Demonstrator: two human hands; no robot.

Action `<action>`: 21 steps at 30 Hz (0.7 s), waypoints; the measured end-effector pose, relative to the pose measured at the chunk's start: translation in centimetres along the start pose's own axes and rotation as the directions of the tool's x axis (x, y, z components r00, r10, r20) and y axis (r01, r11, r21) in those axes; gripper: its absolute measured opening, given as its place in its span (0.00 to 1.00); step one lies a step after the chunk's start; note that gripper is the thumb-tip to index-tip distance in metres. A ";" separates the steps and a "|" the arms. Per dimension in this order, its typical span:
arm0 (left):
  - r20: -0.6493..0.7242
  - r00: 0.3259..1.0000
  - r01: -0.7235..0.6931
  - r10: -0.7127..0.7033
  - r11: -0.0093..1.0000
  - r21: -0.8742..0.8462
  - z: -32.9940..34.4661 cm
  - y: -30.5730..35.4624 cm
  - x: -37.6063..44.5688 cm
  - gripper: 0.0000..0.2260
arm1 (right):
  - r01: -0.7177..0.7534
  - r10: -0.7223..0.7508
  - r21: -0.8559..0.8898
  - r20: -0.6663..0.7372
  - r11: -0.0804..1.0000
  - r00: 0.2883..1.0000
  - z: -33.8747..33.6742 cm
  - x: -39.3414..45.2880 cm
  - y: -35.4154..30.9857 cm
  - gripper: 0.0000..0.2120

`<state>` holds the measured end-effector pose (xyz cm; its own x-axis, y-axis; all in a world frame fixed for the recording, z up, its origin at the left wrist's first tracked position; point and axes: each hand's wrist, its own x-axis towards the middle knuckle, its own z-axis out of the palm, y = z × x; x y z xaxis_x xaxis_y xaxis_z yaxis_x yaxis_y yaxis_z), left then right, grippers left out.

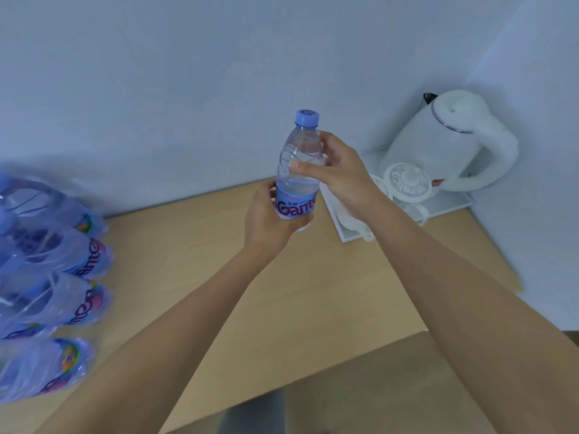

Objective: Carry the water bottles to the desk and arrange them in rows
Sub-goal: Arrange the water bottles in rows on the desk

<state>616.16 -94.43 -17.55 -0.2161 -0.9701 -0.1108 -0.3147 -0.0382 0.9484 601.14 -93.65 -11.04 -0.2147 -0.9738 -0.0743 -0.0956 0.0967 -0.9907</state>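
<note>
Above the far part of the wooden desk (282, 292), near the pale wall (188, 73), a person holds one water bottle (299, 170) upright in both hands, clear of the desktop. The left hand (266, 220) cups its lower half from behind and beneath, fingers curled closed around the blue label with its purple lettering. The right hand (335, 173) grips the clear upper body, thumb pressed across the front and the other fingers wrapped round the far side. The blue cap (307, 117) sits on top, above both hands, and water shows through the clear plastic.

At the left edge of the desk lies a shrink-wrapped pack of bottles (47, 277) on its side, the labelled ends pointing toward the middle of the desk; it is blurred, so I cannot count the bottles. It lies well apart from the bottle in hand.

In the right-hand corner, against the wall, a white tray (454, 205) rests on the desk. A white electric kettle (445, 142) stands on it, handle to the right, spout toward the wall. Just in front of the kettle on the same tray sit white cups (407, 183), partly hidden behind the right wrist.
</note>
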 end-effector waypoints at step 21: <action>-0.153 0.965 -0.197 0.215 0.972 0.124 5.7 -5.2 9.6 0.28 | 0.089 -0.088 -0.269 0.014 0.959 0.996 -0.6 6.5 3.7 0.30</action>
<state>610.45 -102.12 -25.25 -0.1351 -0.9805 0.1426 -0.3779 0.1840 0.9074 598.75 -99.49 -15.13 -0.1916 -0.9814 0.0119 -0.3718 0.0613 -0.9263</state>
